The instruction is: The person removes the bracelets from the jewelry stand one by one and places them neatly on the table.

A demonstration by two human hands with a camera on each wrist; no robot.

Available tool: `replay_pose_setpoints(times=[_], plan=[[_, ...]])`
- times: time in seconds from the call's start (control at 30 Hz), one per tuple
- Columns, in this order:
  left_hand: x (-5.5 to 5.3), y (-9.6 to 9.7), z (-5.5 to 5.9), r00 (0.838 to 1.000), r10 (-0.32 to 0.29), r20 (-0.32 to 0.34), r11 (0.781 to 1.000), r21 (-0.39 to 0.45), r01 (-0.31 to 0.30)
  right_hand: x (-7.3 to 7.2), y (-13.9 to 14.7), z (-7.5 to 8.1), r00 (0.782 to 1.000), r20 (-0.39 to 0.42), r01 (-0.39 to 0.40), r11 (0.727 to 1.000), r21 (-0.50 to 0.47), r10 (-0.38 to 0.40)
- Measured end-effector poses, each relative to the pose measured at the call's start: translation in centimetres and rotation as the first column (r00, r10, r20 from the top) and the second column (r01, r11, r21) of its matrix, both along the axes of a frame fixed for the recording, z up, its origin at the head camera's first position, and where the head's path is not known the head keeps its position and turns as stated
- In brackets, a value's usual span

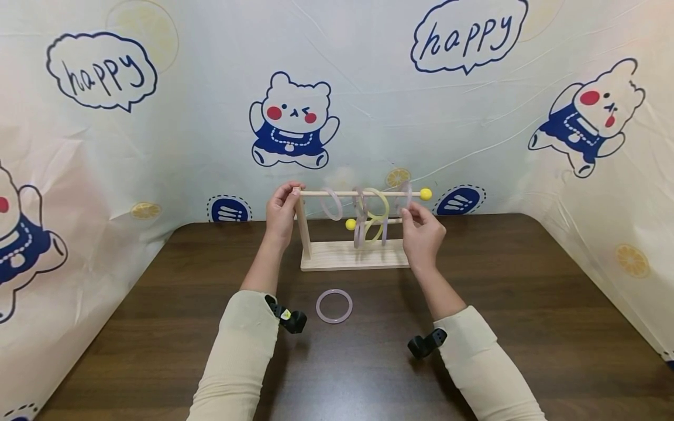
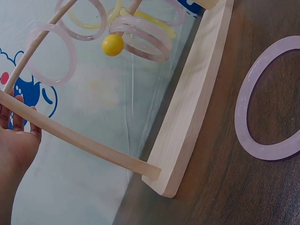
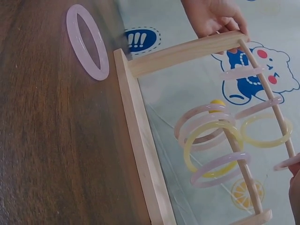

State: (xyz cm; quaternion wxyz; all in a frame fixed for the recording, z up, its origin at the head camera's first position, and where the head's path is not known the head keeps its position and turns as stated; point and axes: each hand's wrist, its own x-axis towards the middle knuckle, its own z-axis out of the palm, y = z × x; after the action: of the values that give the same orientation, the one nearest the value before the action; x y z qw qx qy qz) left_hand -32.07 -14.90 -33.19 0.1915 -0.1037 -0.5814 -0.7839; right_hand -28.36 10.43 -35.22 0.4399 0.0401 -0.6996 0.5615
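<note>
The left hand (image 1: 281,215) grips the wooden rack (image 1: 330,262) at the top of its left post (image 1: 303,229). The right hand (image 1: 424,238) pinches a pale ring (image 1: 409,200) around the upper rod (image 1: 344,193), near its yellow end ball (image 1: 426,195)

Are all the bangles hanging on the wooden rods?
No, one lilac bangle lies flat on the brown table, in front of the wooden stand.

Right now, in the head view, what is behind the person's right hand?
The wooden base and the lower rod run behind the right hand. It covers their right ends, so how they join there cannot be seen from that view.
</note>
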Motion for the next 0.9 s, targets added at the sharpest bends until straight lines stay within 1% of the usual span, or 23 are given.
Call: replay_pose_setpoints(times=[0.3, 0.57, 0.9], plan=[[0.02, 0.01, 0.02, 1.000, -0.003, -0.001, 1.000, 0.003, 0.003, 0.06, 0.01, 0.13, 1.000, -0.013, 0.000, 1.000, -0.010, 0.000], [0.02, -0.05, 0.04, 1.000, -0.006, 0.006, 1.000, -0.004, 0.006, -0.08, 0.12, -0.08, 1.000, -0.029, -0.001, 0.998, -0.060, 0.000], [0.11, -0.06, 0.11, 1.000, -0.002, 0.014, 1.000, 0.005, 0.002, 0.11, 0.31, -0.04, 1.000, -0.019, 0.015, 0.997, -0.079, -0.016]])
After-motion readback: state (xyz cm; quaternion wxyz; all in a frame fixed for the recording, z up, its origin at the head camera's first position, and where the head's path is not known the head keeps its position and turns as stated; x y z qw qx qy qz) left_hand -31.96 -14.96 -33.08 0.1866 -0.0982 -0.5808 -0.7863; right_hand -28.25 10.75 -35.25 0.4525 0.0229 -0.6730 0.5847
